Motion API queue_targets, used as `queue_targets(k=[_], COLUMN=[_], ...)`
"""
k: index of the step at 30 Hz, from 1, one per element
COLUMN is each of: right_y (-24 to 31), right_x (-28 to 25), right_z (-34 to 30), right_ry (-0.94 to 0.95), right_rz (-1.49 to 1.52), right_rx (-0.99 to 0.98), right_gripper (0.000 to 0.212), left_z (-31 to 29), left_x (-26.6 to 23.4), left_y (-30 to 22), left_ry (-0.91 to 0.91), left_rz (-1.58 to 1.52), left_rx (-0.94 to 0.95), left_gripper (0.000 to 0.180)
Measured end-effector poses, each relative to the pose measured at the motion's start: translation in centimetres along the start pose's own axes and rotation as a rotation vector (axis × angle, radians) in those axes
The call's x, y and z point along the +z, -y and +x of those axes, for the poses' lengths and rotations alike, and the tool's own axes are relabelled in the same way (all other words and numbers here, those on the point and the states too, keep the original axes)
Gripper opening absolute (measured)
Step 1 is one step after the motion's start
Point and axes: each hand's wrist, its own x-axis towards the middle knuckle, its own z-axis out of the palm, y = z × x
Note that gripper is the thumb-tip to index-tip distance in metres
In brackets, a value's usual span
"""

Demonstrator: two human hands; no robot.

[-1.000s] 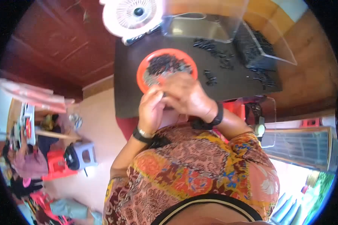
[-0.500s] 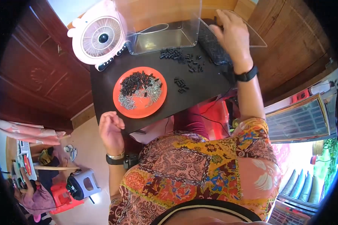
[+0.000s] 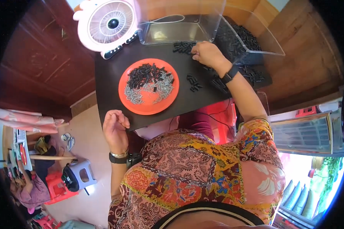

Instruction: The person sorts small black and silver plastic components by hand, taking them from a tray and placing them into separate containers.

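My right hand (image 3: 209, 53) is over the far part of the dark table, its fingers bent together at a pile of small black cylindrical pieces (image 3: 182, 47). What its fingertips hold, if anything, is too small to make out. My left hand (image 3: 116, 128) rests by the near left table edge, its fingers loosely curled and apart, with nothing seen in it. Beyond it stands a round orange-red plate (image 3: 148, 109). Black pieces (image 3: 143, 75) lie heaped on its far side, with small silvery metal pins (image 3: 162, 88) nearer. A smaller group of black pieces (image 3: 193, 83) lies right of the plate.
A pink fan (image 3: 112, 23) stands at the far left of the table, beside a clear plastic box (image 3: 172, 32). At the far right, another clear container (image 3: 269, 52) has many black pieces (image 3: 242, 40) around it. Cables hang below the near edge. Another person (image 3: 32, 191) is at lower left.
My right hand has come from above the far-right container leftward and nearer, down to the black pile. My left hand stays by the table edge. The whole view has shifted slightly.
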Motion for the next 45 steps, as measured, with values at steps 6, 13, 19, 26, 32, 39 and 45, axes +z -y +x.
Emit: queue_targets(k=[6, 13, 19, 26, 32, 39, 45], right_y=[0.4, 2.6, 11.6, 19.8, 21.1, 16.1, 16.1], right_x=[0.0, -2.4, -4.9, -2.1, -1.4, -1.2, 0.3], right_z=[0.0, -0.7, -1.6, -2.7, -3.1, -0.9, -0.3], right_ry=[-0.023, 0.044, 0.148, -0.219, -0.237, -0.051, 0.02], right_rz=[-0.003, 0.399, 1.143, 1.155, 0.924, 0.285, 0.174], right_rx=[-0.035, 0.144, 0.039, -0.367, -0.456, -0.241, -0.237], right_gripper=[0.014, 0.018, 0.026, 0.024, 0.031, 0.015, 0.012], left_z=[0.1, 0.1, 0.0, 0.4, -1.0, -1.4, -1.3], left_x=[-0.3, -0.2, 1.1, 5.5, 2.7, 1.8, 1.8], left_y=[0.4, 0.3, -0.1, -0.3, 1.4, 0.8, 0.6], left_ry=[-0.02, 0.003, 0.123, 0.236, 0.193, 0.203, 0.168], left_rz=[-0.076, -0.062, 0.102, 0.045, -0.084, -0.18, -0.08], left_rx=[-0.048, -0.052, -0.054, -0.149, -0.125, -0.147, -0.115], left_gripper=[0.02, 0.019, 0.024, 0.026, 0.017, 0.02, 0.019])
